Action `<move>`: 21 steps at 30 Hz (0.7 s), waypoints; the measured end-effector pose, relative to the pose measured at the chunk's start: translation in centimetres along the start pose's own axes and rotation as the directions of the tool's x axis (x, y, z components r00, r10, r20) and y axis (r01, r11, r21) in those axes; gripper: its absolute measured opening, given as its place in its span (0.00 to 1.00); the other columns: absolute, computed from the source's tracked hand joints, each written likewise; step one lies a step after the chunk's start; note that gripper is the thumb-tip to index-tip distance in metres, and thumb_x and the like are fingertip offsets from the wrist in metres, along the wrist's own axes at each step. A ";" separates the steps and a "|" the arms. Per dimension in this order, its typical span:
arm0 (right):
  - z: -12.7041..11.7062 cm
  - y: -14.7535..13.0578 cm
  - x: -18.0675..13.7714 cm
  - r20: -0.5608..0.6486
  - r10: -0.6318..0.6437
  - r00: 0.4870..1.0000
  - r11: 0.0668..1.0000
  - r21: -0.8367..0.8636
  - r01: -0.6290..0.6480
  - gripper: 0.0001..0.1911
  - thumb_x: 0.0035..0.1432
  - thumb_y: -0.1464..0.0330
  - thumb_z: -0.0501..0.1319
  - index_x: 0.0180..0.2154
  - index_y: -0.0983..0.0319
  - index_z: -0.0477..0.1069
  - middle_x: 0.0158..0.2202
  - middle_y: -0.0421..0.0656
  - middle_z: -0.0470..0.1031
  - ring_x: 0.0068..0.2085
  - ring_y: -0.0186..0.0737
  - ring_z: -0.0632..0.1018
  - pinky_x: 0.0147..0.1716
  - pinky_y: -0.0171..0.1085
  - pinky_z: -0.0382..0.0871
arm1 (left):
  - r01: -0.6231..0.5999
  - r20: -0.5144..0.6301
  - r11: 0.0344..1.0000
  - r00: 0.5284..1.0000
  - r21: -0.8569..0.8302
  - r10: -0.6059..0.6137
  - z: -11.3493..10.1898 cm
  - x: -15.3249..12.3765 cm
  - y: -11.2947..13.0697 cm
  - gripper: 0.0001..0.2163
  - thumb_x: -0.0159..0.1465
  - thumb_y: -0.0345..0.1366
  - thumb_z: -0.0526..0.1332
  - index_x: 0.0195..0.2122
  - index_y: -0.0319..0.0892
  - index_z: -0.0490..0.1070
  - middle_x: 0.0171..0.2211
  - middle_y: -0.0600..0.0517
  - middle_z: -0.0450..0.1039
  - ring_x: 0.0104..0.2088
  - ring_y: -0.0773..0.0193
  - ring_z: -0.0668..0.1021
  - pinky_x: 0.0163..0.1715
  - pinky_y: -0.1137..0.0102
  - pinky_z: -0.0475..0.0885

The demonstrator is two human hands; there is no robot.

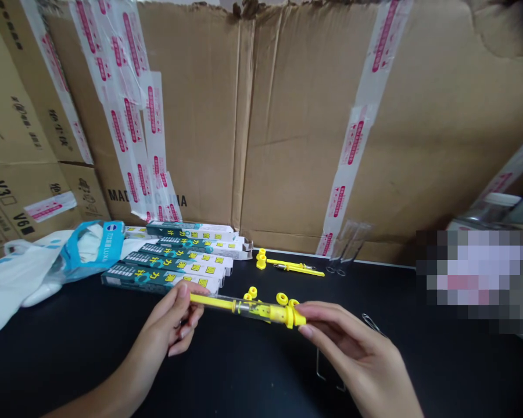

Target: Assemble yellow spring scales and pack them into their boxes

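Note:
I hold a long yellow pen-like rod (213, 301) that runs into a clear plastic tube (255, 308) with a yellow cap end (290, 316). My left hand (174, 319) pinches the bare yellow end on the left. My right hand (353, 354) grips the capped end with thumb and fingers. Both hands hover just above the black table (244, 377). Small yellow ring parts (281, 298) lie right behind the tube.
Several teal and white flat boxes (178, 261) lie stacked at the back left. Another yellow rod (294, 266) and clear tubes (348, 244) rest near the cardboard wall (287, 116). A white plastic bag (21, 273) sits at the left. A metal clip (370, 322) lies by my right hand.

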State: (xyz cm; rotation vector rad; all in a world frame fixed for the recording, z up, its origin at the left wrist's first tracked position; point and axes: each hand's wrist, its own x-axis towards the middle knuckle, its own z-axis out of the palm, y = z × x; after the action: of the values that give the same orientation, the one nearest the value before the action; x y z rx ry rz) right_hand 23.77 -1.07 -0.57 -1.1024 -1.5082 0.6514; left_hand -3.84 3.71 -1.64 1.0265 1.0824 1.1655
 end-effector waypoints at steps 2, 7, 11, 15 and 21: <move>0.0 0.1 -0.1 0.011 0.004 1.000 1.000 -0.018 -0.004 0.05 0.58 0.65 0.68 0.38 0.53 0.82 0.41 0.42 0.83 0.42 0.43 0.83 0.42 0.32 0.80 | 0.001 0.019 1.000 1.000 0.001 -0.001 0.1 -0.2 0.3 0.30 0.50 0.66 0.65 0.38 0.44 0.66 0.19 0.61 0.58 0.15 0.73 0.55 0.09 0.80 0.43; 0.1 -0.1 -0.2 0.023 -0.008 1.000 0.985 -0.171 0.012 0.06 0.61 0.62 0.66 0.40 0.54 0.80 0.35 0.40 0.83 0.36 0.40 0.83 0.36 0.31 0.77 | -0.012 0.057 1.000 0.998 0.003 0.012 0.1 -0.8 0.9 0.25 0.56 0.61 0.65 0.37 0.43 0.66 0.21 0.59 0.60 0.16 0.73 0.58 0.11 0.81 0.46; 0.2 -0.3 -0.2 0.031 -0.046 0.998 0.958 -0.282 0.053 0.09 0.65 0.61 0.60 0.37 0.56 0.78 0.27 0.38 0.77 0.28 0.38 0.79 0.30 0.31 0.73 | -0.020 0.072 1.000 0.997 0.004 0.020 0.0 -0.7 0.6 0.26 0.54 0.62 0.66 0.37 0.43 0.66 0.21 0.59 0.60 0.16 0.74 0.57 0.10 0.81 0.46; -0.1 0.0 -0.2 0.108 -0.112 0.988 0.932 -0.332 0.142 0.08 0.67 0.62 0.58 0.39 0.56 0.75 0.28 0.37 0.77 0.28 0.36 0.79 0.27 0.29 0.73 | -0.017 0.070 1.000 0.997 0.011 0.016 0.0 -0.3 0.2 0.30 0.51 0.66 0.66 0.37 0.43 0.66 0.18 0.62 0.58 0.15 0.75 0.53 0.09 0.82 0.46; -0.2 0.7 -0.3 0.112 -0.122 0.986 0.934 -0.323 0.152 0.05 0.65 0.63 0.62 0.43 0.53 0.73 0.36 0.36 0.81 0.35 0.36 0.82 0.34 0.29 0.74 | -0.004 0.047 1.000 0.999 0.013 0.003 -0.3 0.0 0.0 0.32 0.48 0.67 0.66 0.37 0.44 0.64 0.18 0.62 0.58 0.14 0.75 0.53 0.08 0.82 0.46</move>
State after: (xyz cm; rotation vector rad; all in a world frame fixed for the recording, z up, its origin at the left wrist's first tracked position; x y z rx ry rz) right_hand 24.18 -1.05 -1.25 -1.2173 -1.8014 0.3609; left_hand -4.09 3.68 -1.72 1.0618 1.0530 1.1330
